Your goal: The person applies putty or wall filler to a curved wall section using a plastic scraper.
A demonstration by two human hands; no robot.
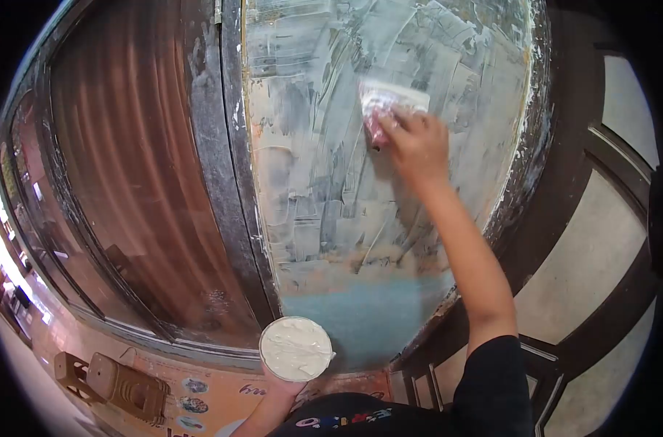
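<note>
My right hand is closed round the handle of a putty knife with a wide blade. The blade lies against a wall panel smeared with whitish, streaky filler over blue-green paint. Low in the view, my left hand holds up a round tub of white putty from below. Its top surface is ridged and creamy. Most of the left fingers are hidden under the tub.
A dark window frame with a brown curtain behind it stands left of the panel. Dark panelled doors are at right. A brown plastic stool lies on a printed orange sheet on the floor. Bare blue paint shows low on the panel.
</note>
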